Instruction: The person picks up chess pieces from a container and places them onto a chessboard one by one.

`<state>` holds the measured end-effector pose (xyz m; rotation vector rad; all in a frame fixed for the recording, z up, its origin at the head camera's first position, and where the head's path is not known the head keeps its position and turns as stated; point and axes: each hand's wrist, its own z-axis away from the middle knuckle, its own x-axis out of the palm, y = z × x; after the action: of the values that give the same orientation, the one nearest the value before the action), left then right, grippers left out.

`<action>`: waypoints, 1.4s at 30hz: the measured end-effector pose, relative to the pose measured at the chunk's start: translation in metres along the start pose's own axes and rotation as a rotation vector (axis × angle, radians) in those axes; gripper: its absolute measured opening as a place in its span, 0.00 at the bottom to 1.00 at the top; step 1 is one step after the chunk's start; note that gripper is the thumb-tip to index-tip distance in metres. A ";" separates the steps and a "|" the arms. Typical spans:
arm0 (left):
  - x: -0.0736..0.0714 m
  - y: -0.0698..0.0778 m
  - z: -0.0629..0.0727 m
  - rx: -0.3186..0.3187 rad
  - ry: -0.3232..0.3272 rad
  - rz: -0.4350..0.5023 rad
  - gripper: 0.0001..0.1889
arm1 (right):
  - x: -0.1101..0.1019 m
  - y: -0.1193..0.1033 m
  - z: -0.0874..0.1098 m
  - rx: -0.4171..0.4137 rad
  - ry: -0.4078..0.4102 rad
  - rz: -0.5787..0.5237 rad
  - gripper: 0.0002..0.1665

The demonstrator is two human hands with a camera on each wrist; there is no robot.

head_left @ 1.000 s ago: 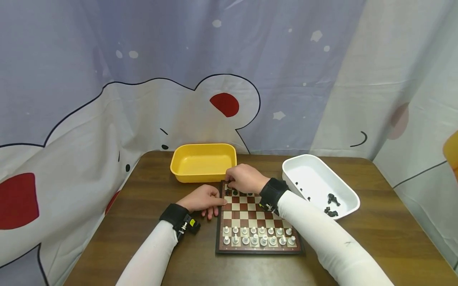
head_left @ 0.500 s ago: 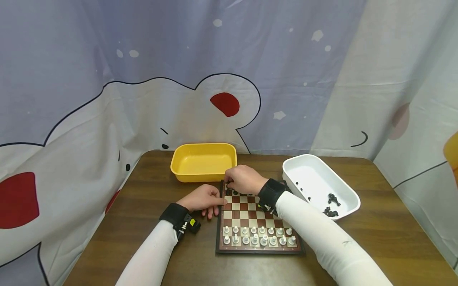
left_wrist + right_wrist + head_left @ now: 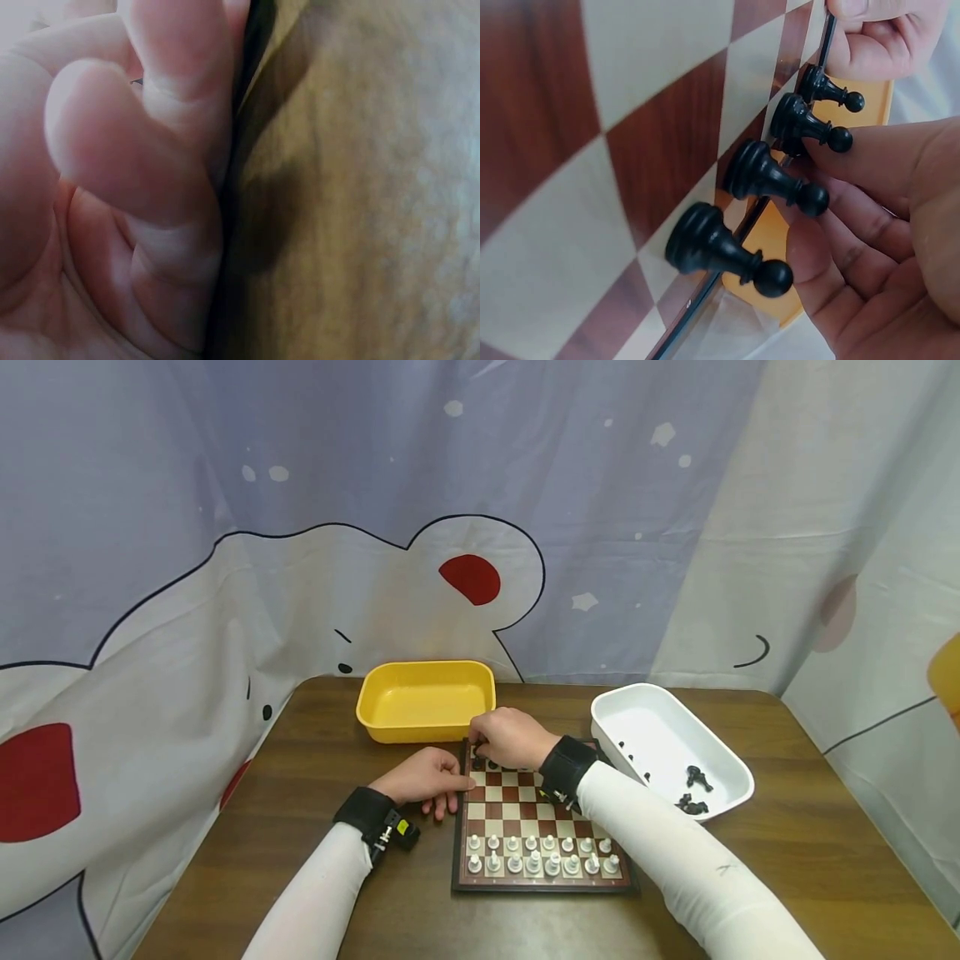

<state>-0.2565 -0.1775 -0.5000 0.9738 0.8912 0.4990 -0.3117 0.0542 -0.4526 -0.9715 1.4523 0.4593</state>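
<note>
A brown and cream chessboard point(image 3: 501, 811) lies on the table, with rows of white chess pieces point(image 3: 533, 861) along its near side. At its far left corner my right hand point(image 3: 513, 737) pinches a black chess piece point(image 3: 790, 145), mostly hidden by the fingers, so its kind cannot be told. Several black pawns point(image 3: 712, 244) stand in a row beside those fingers in the right wrist view. My left hand point(image 3: 423, 777) holds the board's left edge, thumb on top. In the left wrist view its curled fingers point(image 3: 127, 150) are close up beside the tabletop.
Behind the board stands a yellow tray point(image 3: 427, 732). To the right, a white tray point(image 3: 723, 758) contains several loose black chess pieces point(image 3: 697, 777). The wooden table point(image 3: 300, 860) meets a patterned curtain point(image 3: 360, 602) at the back.
My right hand has shifted very slightly left and toward me at the far left corner. The left hand and the board have stayed in place.
</note>
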 end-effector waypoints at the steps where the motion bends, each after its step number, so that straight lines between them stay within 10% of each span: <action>1: 0.000 0.000 0.000 0.000 0.000 0.001 0.21 | -0.001 0.001 0.000 -0.001 -0.001 -0.004 0.08; 15: 0.001 0.001 0.000 -0.018 0.005 -0.016 0.20 | -0.029 0.011 0.019 0.066 0.040 -0.062 0.08; 42: 0.001 0.002 0.000 -0.023 0.000 -0.003 0.20 | -0.088 0.087 0.118 0.262 0.188 -0.029 0.07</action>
<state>-0.2558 -0.1761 -0.4985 0.9519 0.8851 0.5054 -0.3182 0.2196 -0.4111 -0.8398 1.6190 0.1526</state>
